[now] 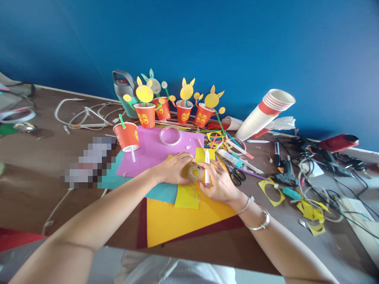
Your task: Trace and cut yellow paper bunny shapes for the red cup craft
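My left hand [175, 169] curls its fingers around the side of a round, yellowish roll of tape [196, 172] lying on the paper. Close on its other side, my right hand [218, 182] holds a white marker [207, 165] with a purple end, roughly upright between thumb and fingers. The fingers of both hands nearly meet at the roll. A yellow paper square [187, 198] with a faint drawn circle lies just below my hands. Under it spreads a larger orange-yellow sheet [168, 225], with teal and purple sheets [145, 146] beside it.
Red cups [146, 117] with paper rabbit heads stand along the wall near a bottle [122, 92]. Stacked paper cups [263, 114] lean at the right. Scissors [237, 174], glue guns [286, 173], cables and paper scraps lie rightward. One cup [126, 137] with straws tilts at the left.
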The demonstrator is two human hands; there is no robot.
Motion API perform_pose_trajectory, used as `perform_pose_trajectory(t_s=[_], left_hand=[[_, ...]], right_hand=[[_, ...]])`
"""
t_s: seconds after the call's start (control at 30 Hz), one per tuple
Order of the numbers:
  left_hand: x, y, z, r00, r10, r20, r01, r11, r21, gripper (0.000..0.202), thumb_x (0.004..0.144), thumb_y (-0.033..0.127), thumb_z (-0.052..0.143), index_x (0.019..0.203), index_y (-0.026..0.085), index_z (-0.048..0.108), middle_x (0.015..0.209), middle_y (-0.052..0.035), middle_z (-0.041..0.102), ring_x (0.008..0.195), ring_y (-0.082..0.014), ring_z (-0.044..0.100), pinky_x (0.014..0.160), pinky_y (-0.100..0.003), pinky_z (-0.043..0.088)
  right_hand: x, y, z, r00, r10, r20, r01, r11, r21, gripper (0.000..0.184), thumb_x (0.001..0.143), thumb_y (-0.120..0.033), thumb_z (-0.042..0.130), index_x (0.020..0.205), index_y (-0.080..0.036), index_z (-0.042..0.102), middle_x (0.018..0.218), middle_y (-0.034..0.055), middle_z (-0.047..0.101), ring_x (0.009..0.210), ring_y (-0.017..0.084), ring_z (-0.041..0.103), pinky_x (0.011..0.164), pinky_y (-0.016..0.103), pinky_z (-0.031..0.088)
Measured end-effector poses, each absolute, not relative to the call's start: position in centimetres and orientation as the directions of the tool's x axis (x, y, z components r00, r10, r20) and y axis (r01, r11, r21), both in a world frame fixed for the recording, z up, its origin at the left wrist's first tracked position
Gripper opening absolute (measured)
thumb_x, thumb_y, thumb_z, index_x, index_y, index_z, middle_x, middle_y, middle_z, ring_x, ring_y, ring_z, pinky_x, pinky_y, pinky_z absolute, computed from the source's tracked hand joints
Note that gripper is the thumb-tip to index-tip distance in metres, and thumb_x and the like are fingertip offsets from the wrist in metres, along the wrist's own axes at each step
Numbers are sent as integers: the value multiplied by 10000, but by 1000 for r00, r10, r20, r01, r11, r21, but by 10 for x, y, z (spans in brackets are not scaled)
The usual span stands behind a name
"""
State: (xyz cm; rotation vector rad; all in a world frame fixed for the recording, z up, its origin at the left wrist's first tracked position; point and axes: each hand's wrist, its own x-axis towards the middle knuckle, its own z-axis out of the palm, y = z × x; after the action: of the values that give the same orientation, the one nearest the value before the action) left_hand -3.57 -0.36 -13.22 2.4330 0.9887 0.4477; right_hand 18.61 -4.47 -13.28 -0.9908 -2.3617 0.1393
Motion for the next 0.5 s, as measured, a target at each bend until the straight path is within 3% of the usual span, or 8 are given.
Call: perform_pose_trajectory(t_s=[0.5], left_hand=[[-36,-4,-131,708,696,118,546,-646,533,490,721,435,756,1088,199,532,1150,-100,596,1166,-278,557,994,-426,468]], right_hand=[[187,-44,-135,-564,698,443,628,710,-319,555,773,-200,614,1308,-200,464,1086,106,698,1091,308,623,985,489,480]])
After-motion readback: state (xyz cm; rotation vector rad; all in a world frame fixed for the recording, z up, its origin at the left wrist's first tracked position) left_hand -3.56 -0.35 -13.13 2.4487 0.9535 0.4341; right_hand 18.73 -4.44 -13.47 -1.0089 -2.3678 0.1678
